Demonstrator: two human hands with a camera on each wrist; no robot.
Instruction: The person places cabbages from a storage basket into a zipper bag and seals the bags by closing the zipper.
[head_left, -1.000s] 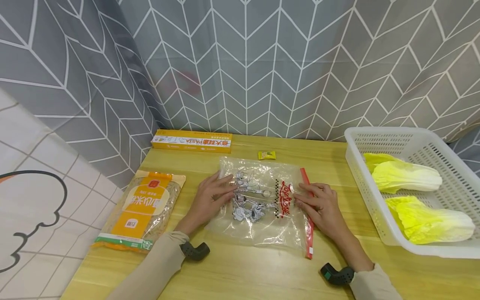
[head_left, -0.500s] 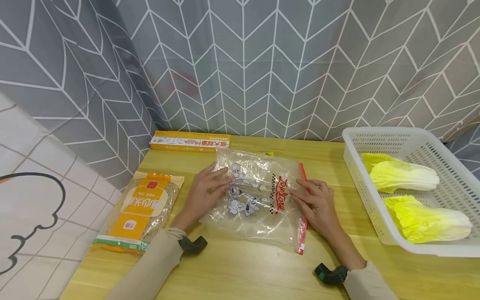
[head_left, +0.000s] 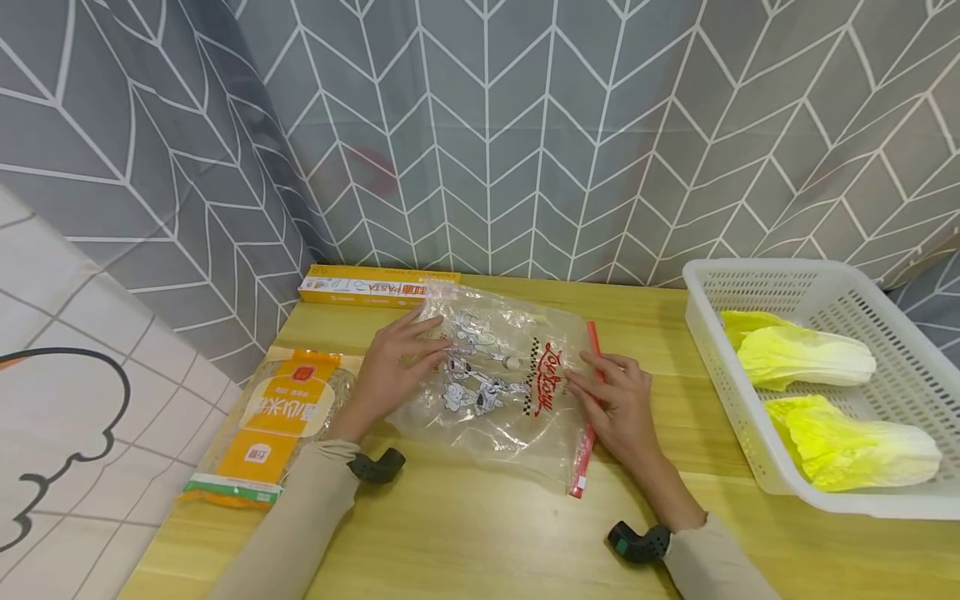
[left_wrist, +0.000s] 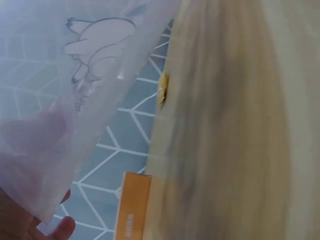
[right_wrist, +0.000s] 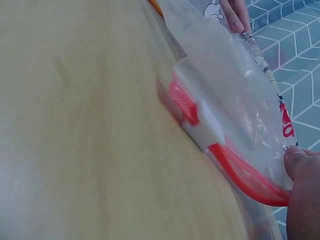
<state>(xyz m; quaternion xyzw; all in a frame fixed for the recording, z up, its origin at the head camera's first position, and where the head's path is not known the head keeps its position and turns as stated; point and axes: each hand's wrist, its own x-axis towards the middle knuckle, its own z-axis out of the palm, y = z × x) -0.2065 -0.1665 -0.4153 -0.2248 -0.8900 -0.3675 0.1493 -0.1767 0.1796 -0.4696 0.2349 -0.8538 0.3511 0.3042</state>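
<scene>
A clear zip bag [head_left: 480,450] with cartoon print and red lettering spans the gap between both hands, lifted off the table. My left hand [head_left: 393,367] pinches its left side; in the left wrist view a bag corner [left_wrist: 45,200] lies between thumb and fingers. By the red zip strip [head_left: 592,337], my right hand [head_left: 618,404] grips the bag's other side, its thumb [right_wrist: 296,161] against the plastic. A white slider [right_wrist: 209,127] sits on the red strip near the bag's close corner. Whether anything parts the bag's mouth is unclear.
A noodle packet [head_left: 277,417] lies left of the left forearm. Behind the bag are a yellow pasta box [head_left: 352,285] and a small yellow wrapped piece [left_wrist: 162,89]. On the right, a white plastic basket [head_left: 712,400] holds two cabbage pieces [head_left: 806,354]. A patterned curtain [head_left: 510,150] borders the table.
Both hands have moved left with the bag, which has risen and tilted. It now covers the small yellow piece and part of the pasta box in the head view.
</scene>
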